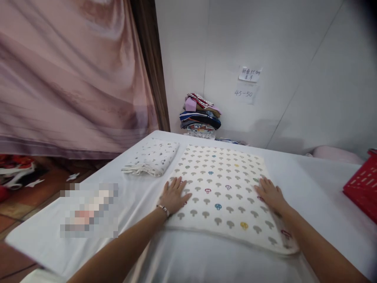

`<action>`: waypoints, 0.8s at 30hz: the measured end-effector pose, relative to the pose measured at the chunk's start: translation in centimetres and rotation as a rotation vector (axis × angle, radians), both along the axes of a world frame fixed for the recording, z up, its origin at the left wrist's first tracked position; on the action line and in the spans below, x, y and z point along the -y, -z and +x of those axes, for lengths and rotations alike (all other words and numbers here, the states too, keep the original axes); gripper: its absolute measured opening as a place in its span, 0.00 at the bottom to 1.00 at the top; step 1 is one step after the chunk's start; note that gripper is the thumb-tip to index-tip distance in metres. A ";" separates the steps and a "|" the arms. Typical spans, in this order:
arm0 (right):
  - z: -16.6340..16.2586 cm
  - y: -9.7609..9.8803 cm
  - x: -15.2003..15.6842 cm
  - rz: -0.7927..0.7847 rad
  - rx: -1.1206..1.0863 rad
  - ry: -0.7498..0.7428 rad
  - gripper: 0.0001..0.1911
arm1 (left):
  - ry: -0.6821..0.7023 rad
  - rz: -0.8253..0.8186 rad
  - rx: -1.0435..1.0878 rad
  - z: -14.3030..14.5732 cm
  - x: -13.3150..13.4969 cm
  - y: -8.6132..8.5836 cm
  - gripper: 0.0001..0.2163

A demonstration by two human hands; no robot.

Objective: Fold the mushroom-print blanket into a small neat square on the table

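A cream cloth with a mushroom print (224,184) lies folded flat on the white-covered table (309,188). My left hand (174,195) rests palm down on the cloth's left edge, fingers stretched out, a bracelet at the wrist. My right hand (270,192) lies flat on the cloth's right side, fingers spread. Neither hand holds anything. To the left of the mushroom cloth sits a smaller folded white cloth with tiny dots (152,157).
A pile of folded colourful cloths (200,116) stands against the white wall at the table's far edge. A red basket (363,186) sits at the right edge. A pink curtain (73,78) hangs on the left. Paper notes (249,82) are stuck on the wall.
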State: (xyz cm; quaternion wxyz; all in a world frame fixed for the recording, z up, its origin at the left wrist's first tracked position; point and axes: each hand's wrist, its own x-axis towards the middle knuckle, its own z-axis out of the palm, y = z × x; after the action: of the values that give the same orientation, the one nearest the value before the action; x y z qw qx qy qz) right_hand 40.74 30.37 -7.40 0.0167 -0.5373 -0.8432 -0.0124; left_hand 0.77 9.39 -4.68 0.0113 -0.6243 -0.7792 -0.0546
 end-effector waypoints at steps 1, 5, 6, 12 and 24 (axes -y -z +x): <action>0.3 0.0 0.9 -0.005 -0.020 0.031 0.28 | -0.005 -0.008 0.006 0.0 0.0 0.0 0.30; 1.3 -0.2 4.7 -0.017 -0.059 0.009 0.30 | -0.016 -0.061 0.071 0.2 -0.1 -0.2 0.32; 1.6 -0.3 5.4 -0.018 -0.061 -0.003 0.30 | -0.013 -0.063 0.091 0.2 -0.2 -0.3 0.32; 2.2 -2.0 7.7 -0.015 -0.134 -0.018 0.28 | -0.068 0.025 0.389 -0.5 -1.0 -1.7 0.27; 5.1 -1.1 16.1 0.059 -0.072 -0.266 0.27 | 0.016 0.124 0.335 -2.2 9.6 -1.1 0.24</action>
State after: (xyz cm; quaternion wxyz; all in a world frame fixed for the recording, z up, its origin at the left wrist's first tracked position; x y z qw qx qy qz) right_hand 45.86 14.23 -6.30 0.0639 -0.4201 -0.9051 -0.0156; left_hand -1.44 -0.17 -3.53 -0.0807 -0.6108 -0.7602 -0.2059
